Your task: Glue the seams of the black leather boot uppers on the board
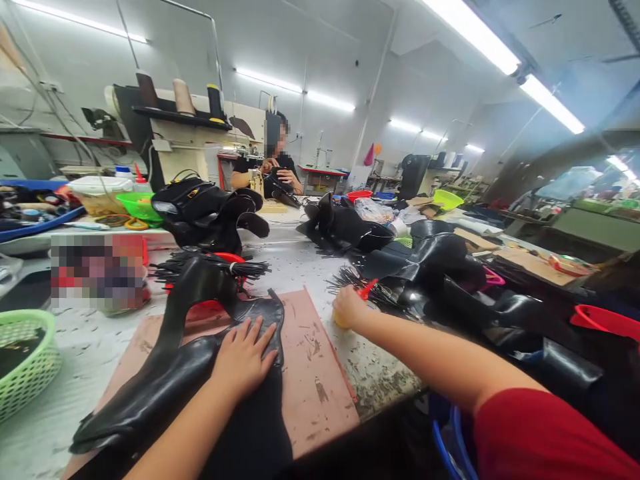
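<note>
My left hand [246,357] lies flat with spread fingers on a black leather piece [193,373], which looks like a boot upper. The leather rests on a pinkish board [320,373] marked with dark smears. To the right of the board, my right hand [350,308] is wrapped round a small yellowish squeeze bottle [342,323]. The bottle's red nozzle [367,289] points up and to the right, and its base is near the stained tabletop. Whether it touches the table I cannot tell. A bundle of thin black strips [215,267] lies beyond the leather.
A green basket [30,373] stands at left. Piled black leather pieces [440,267] fill the right side, with a red basket [605,321] beyond. More black pieces [210,210] lie ahead. A co-worker [270,167] sits at a sewing machine across the table.
</note>
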